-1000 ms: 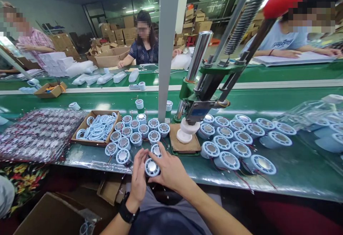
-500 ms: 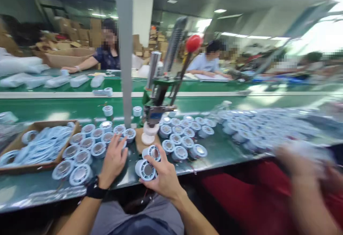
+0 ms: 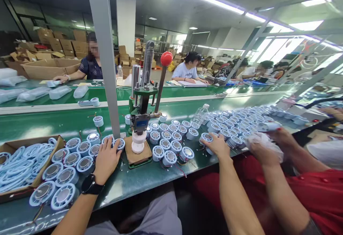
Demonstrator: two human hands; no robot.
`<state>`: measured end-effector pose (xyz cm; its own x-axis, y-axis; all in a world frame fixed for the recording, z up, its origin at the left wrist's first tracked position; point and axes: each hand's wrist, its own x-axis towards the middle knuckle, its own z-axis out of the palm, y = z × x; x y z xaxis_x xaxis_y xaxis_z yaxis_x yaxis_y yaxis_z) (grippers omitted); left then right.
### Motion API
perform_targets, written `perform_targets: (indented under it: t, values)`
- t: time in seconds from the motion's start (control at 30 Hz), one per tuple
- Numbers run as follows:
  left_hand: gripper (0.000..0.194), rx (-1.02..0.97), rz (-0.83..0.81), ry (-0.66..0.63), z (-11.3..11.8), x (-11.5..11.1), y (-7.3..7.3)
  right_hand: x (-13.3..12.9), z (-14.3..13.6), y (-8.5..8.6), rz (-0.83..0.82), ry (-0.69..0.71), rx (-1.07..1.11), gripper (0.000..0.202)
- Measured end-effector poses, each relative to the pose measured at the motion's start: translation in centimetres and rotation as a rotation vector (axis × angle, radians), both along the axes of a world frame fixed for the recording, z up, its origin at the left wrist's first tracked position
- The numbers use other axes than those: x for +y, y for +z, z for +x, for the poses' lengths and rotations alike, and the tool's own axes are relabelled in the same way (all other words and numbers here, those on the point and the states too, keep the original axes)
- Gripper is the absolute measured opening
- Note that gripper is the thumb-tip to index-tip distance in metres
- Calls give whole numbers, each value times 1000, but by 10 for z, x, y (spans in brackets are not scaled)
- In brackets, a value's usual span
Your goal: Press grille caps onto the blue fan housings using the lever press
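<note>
My left hand (image 3: pixel 107 158), with a black watch on its wrist, lies with fingers stretched over light-blue round housings (image 3: pixel 85 164) that have metal discs on top. Out to the right, my right hand (image 3: pixel 220 147) has its fingers around a light-blue housing (image 3: pixel 206 138). Part of another shows beneath that hand. Between my hands stands a hand press (image 3: pixel 140 120) with a red ball (image 3: pixel 166 59) on its lever. Its white round tool (image 3: pixel 138 142) is over a brown pad (image 3: pixel 146 153). Several housings (image 3: pixel 169 157) with thin wires stand right of the press.
A cardboard box (image 3: pixel 50 165) of light-blue rings is at the left. A grey post (image 3: pixel 103 49) rises behind my left hand. At the right, a co-worker's hand (image 3: pixel 264 151) holds clear plastic near many housings. A plastic bottle (image 3: pixel 200 114) lies behind; people sit across the green belt (image 3: pixel 66 115).
My right hand has moved from in front of the press to the right, by the housings there, with the two housings it held. My left hand stays over the left group. The view has turned right.
</note>
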<state>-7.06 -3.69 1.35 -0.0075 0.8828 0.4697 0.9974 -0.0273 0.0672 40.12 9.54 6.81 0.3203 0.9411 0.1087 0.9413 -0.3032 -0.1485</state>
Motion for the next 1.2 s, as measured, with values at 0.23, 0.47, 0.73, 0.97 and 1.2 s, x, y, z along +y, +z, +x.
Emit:
perform_targets:
  t: [0.23, 0.47, 0.73, 0.97, 1.2]
  values:
    - [41, 0, -13, -55, -1, -5, 1, 34, 10, -10, -54, 142, 134, 66]
    - [37, -115, -69, -64, 8, -33, 4, 11, -2, -5, 114, 39, 194, 75]
    - [34, -540, -35, -148, 19, -66, 3, -128, -200, -24, 344, 1183, 454, 55]
    - [41, -1183, 197, 5, 14, -77, -14, -124, -320, -28, -41, 1480, 151, 101]
    - [64, -1477, 195, 11, 6, -68, -29, -124, -329, -27, -76, 1440, 45, 77]
